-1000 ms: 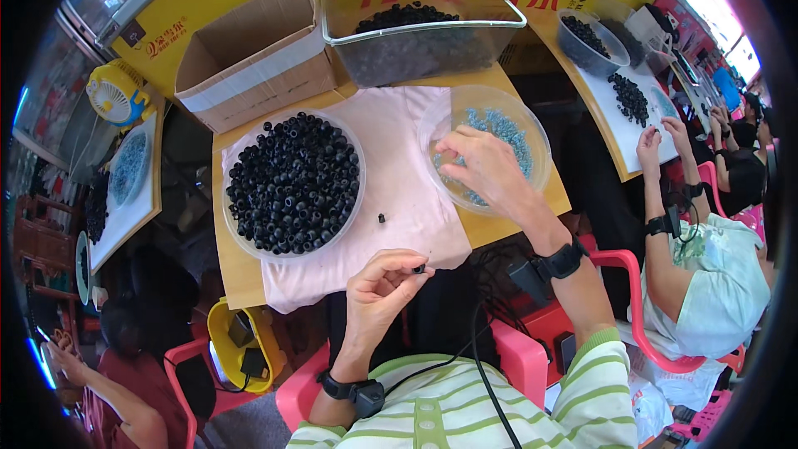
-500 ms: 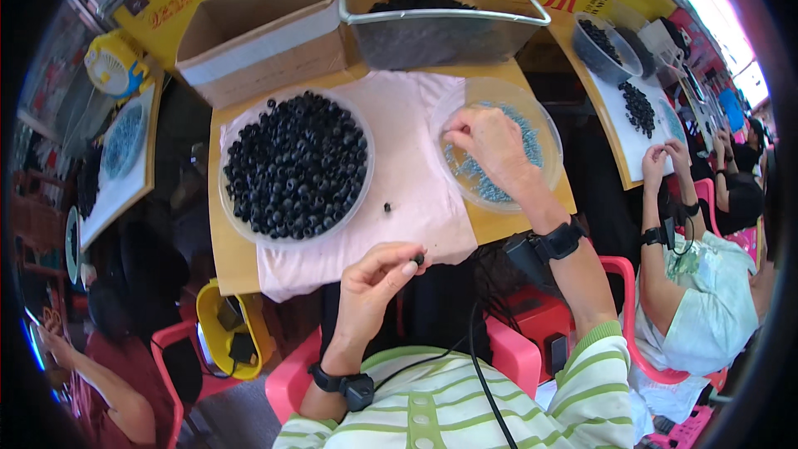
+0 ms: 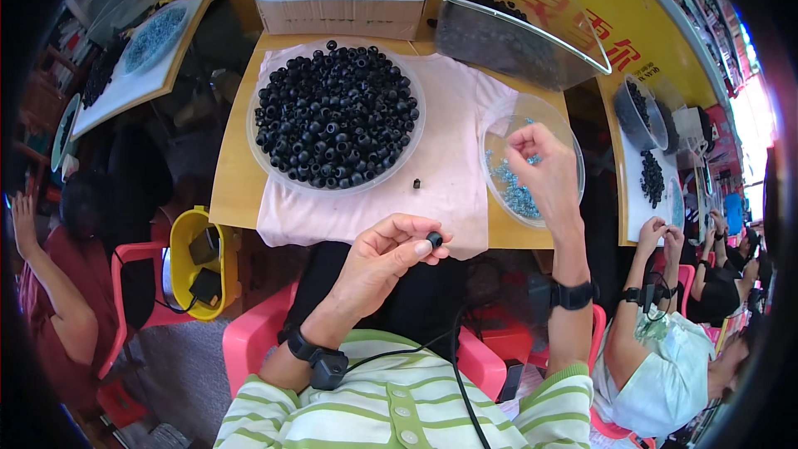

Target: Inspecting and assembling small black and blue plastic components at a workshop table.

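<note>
My left hand (image 3: 366,262) is in front of the table's near edge. It pinches a small black bead-like piece (image 3: 435,239) with a round hollow end between thumb and fingertips. My right hand (image 3: 550,173) hovers over a shallow clear tub (image 3: 579,158) of tiny light-blue pieces (image 3: 517,199), its thumb and fingertips pressed together. Whatever lies between those fingertips is too small to make out. Left of it, a round clear tray (image 3: 422,120) is heaped with similar black pieces (image 3: 332,129). One loose black piece (image 3: 416,184) lies on the pink cloth (image 3: 455,116) between the two containers.
At the table's back stand a cardboard box (image 3: 337,2) and a clear bin (image 3: 515,54) of black pieces. A yellow bucket (image 3: 184,266) sits on my left. Co-workers (image 3: 665,357) sit at both sides. A dark cable (image 3: 455,349) crosses my striped shirt.
The whole view has turned and shifted. My right hand has moved from the tub's left part toward its middle. In my left fingers, the black piece now shows its hollow end more.
</note>
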A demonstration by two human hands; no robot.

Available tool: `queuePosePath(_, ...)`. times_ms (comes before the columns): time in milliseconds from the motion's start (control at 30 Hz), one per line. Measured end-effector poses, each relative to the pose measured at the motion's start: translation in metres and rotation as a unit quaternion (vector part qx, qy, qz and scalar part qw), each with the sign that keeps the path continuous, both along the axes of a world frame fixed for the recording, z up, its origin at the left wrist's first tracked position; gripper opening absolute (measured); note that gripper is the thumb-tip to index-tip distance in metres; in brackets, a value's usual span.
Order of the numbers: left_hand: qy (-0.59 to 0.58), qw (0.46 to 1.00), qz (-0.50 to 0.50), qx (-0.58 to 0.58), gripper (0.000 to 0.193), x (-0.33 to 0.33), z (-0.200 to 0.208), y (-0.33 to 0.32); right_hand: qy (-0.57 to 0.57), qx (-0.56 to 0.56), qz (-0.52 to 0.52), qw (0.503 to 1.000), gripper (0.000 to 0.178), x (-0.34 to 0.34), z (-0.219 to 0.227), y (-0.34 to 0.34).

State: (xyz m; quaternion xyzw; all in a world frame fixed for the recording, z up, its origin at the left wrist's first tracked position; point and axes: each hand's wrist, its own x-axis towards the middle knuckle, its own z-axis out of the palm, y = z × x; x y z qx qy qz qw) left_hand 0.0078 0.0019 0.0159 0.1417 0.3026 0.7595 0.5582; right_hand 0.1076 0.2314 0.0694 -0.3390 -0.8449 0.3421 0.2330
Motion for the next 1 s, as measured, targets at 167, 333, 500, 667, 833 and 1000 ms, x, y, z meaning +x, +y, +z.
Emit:
queuePosePath(167,-0.031,1.0,-0.007,-0.001,0.019,0.001,0.001,0.004,0.063,-0.179,0.047,0.981,0.012,0.021,0.012,-0.043)
queuePosePath(333,-0.029,1.0,-0.004,0.0,0.018,0.006,0.003,0.006,0.203,-0.398,0.131,0.885,0.013,0.032,0.007,-0.079)
queuePosePath(500,0.004,1.0,-0.002,-0.019,0.019,0.007,0.003,0.005,0.241,-0.377,0.182,0.876,0.013,0.03,-0.003,-0.085)
queuePosePath(667,0.022,0.999,0.008,-0.03,0.021,0.008,0.008,0.006,0.227,-0.373,0.197,0.878,0.013,0.029,-0.001,-0.087)
queuePosePath(833,0.019,1.0,0.012,-0.007,0.02,0.004,0.003,0.006,0.204,-0.317,0.206,0.903,0.012,0.026,-0.003,-0.086)
queuePosePath(1000,-0.017,1.0,0.001,-0.006,0.019,0.002,0.001,0.008,0.177,-0.029,0.193,0.965,0.023,0.024,-0.006,-0.092)
